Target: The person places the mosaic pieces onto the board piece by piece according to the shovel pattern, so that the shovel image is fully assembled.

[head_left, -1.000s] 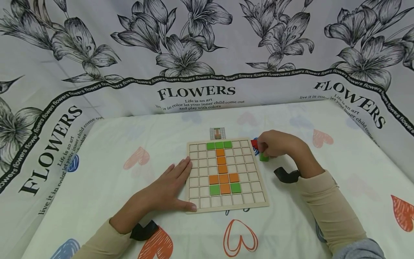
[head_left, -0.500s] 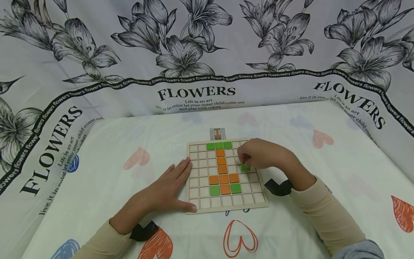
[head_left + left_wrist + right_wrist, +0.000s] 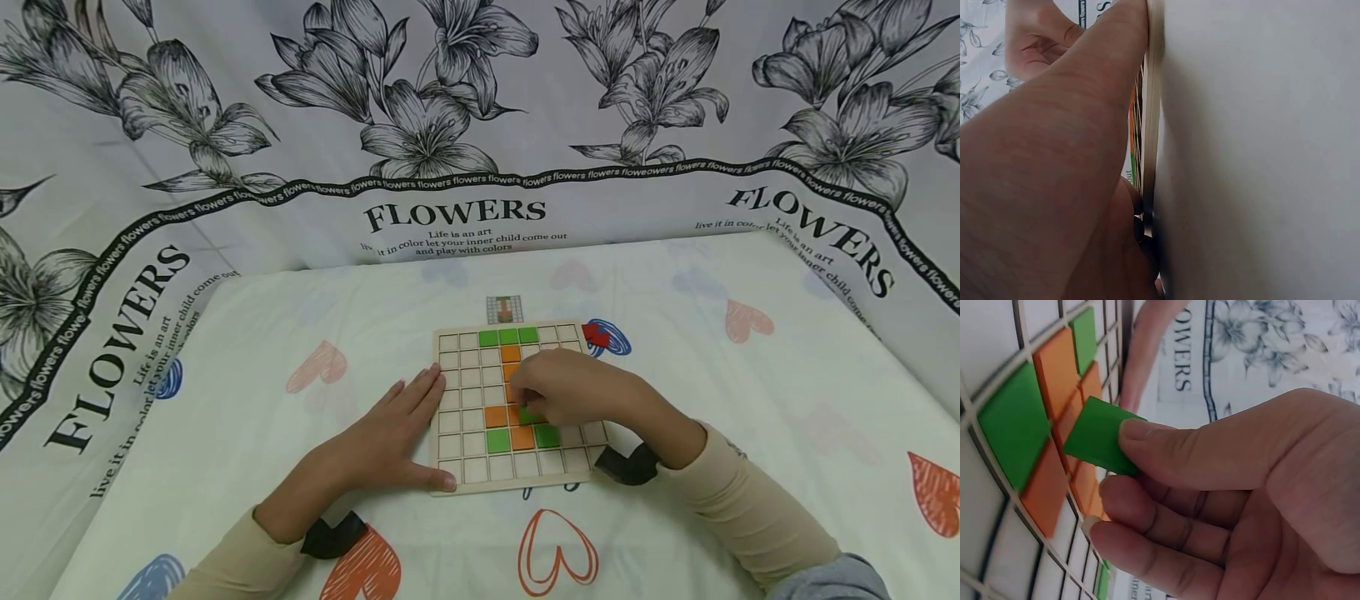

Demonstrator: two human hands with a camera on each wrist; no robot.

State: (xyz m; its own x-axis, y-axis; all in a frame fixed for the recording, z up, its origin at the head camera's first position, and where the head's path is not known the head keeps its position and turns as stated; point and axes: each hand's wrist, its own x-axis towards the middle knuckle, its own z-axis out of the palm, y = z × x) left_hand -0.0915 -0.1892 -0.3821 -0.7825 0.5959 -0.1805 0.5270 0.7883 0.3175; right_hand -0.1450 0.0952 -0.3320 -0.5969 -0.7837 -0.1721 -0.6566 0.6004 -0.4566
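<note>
The head view is evenly and brightly lit from above, with only soft, short shadows cast under the left hand [image 3: 390, 442] and right hand [image 3: 577, 392]. No glare is seen on the wooden board [image 3: 457, 483]. Straight lines are bowed toward the edges by a wide lens. The left wrist view is dim and blurred at close range. The green tile [image 3: 1094, 434] is rendered sharply, with slight softness nearer the lens.

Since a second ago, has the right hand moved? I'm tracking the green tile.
Yes. The right hand, pinching the green tile, moved left from beside the grid board to over its orange squares.
</note>
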